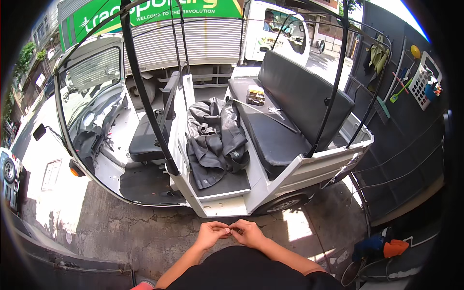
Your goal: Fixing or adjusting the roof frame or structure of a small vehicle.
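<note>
Both my hands pinch a tiny part at my waist, beside the white cart (290, 179).

My left hand (211, 234) and right hand (249, 233) are together, fingertips meeting around something too small to make out; I judge it light, hard and easy to drop, best nipped between thumb and forefinger. I stand on cracked concrete (145, 232) in sun and shade. In front, the cart is open-sided: a black bench (270, 130) carries a small box (255, 94) and a metal tool (276, 112), and a dark crumpled cover (215, 140) lies on its floor. A truck (203, 34) is parked beyond, and a dark wall (411, 140) with hung cleaning tools stands to my right.
</note>
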Tool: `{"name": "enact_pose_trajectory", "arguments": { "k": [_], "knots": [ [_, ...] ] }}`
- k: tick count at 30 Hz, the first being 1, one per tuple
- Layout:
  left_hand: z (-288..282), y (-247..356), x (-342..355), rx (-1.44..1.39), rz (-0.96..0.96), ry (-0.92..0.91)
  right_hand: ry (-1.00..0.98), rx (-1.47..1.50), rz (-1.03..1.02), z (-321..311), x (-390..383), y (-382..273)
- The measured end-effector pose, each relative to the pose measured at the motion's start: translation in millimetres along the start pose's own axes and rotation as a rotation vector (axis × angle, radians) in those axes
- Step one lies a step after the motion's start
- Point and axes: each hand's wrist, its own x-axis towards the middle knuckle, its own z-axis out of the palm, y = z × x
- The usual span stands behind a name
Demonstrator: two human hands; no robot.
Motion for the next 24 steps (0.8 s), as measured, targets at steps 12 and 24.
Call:
{"name": "enact_pose_trajectory", "arguments": {
  "k": [12, 24],
  "knots": [
    [68.1, -2.0, 37.3, 0.085, -0.043, 0.132, -0.044, 0.258, 0.227, -79.8, -2.5, 57.4],
    [53.5, -21.9, 12.8, 0.426, 0.039, 0.643, -0.017, 0.582, 0.494, -89.2, 63.0, 102.8]
  ]
}}
